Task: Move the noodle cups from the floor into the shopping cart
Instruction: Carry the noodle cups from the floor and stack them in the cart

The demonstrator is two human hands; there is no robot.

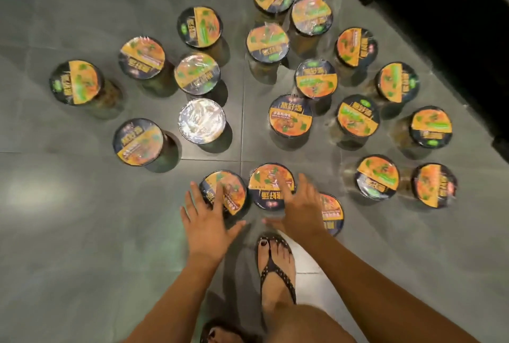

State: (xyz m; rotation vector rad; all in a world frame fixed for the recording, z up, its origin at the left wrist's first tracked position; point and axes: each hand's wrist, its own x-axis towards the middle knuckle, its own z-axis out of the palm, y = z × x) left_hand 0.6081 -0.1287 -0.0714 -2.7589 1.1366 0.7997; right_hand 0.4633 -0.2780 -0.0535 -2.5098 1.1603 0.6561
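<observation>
As noodle cups [264,177] sit below, left hand [205,222], right hand [300,210] spread empty, perhaps touching them.

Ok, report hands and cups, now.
Left hand open, above near-left cup. Right hand open, above middle cup. Other cups upright on floor; cart not in view. Nothing blocking.

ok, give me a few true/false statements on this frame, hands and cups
1. Both hands hold nothing. True: the left hand and the right hand reach out open and empty.
2. Everything on the floor lies on its side. False: the noodle cups stand upright on the tiled floor, lids up.
3. The right hand reaches over a cup. True: it overlaps the nearest cup.
4. The person is barefoot. False: the foot wears a sandal.
</observation>
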